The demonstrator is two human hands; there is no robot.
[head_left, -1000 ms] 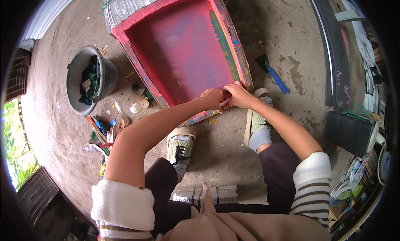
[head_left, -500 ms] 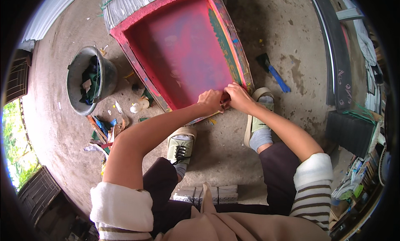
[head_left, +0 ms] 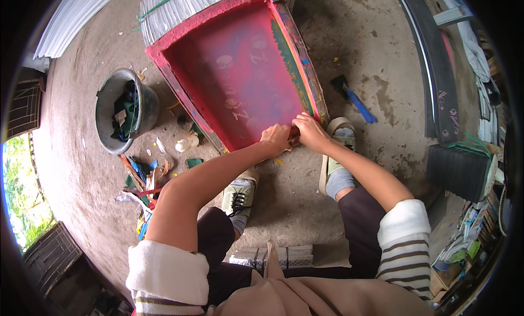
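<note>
A screen-printing frame with a red-pink inner face, pale faint marks and a green strip down its right side lies tilted before me. It rests at its far end against a stack of white sheets. My left hand is closed on the near rim, its fingers curled down and partly hidden. Right beside it, my right hand is closed at the near right corner of the frame. A small dark gap shows between the two hands; whether anything is pinched there I cannot tell.
A grey bucket of dark scraps stands to the left, with a heap of coloured scraps nearer me. A blue-handled tool lies on the right. Black stacked sheets sit farther right. A tied bundle lies between my legs.
The view has shifted slightly, so the bucket and frame appear lower. Pale marks on the frame's inner face show more clearly. Both hands stay closed at the near rim.
</note>
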